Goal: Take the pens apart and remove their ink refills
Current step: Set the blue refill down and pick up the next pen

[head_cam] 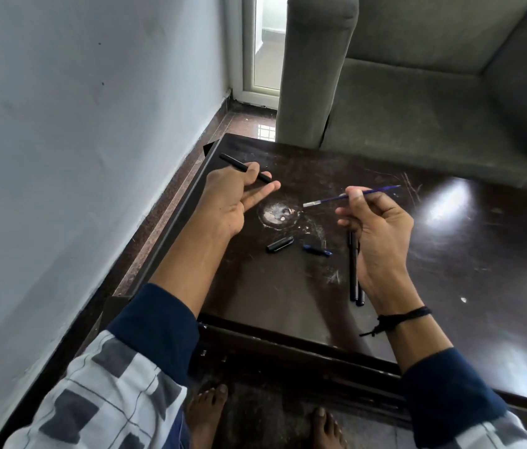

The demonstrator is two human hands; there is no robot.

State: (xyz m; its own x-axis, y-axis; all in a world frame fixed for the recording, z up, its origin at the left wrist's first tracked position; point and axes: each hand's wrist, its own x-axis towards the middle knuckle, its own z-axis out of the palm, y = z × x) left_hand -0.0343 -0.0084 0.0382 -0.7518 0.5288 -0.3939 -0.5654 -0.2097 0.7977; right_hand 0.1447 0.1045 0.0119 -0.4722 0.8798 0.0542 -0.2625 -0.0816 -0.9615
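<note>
My left hand (236,196) holds a black pen barrel (239,166) above the far left corner of the dark table (450,254), thumb over it and fingers stretched. My right hand (375,222) pinches a thin blue ink refill (369,193) between thumb and forefinger, its metal tip pointing left. On the table between my hands lie a black pen cap (280,245) and a small blue pen piece (317,250). Two black pens (354,270) lie side by side under my right palm, partly hidden by it.
A white round scuff mark (276,213) marks the tabletop between my hands. A grey sofa (417,92) stands against the table's far edge. A pale wall (77,124) runs along the left. My bare feet (207,413) are below the table's near edge.
</note>
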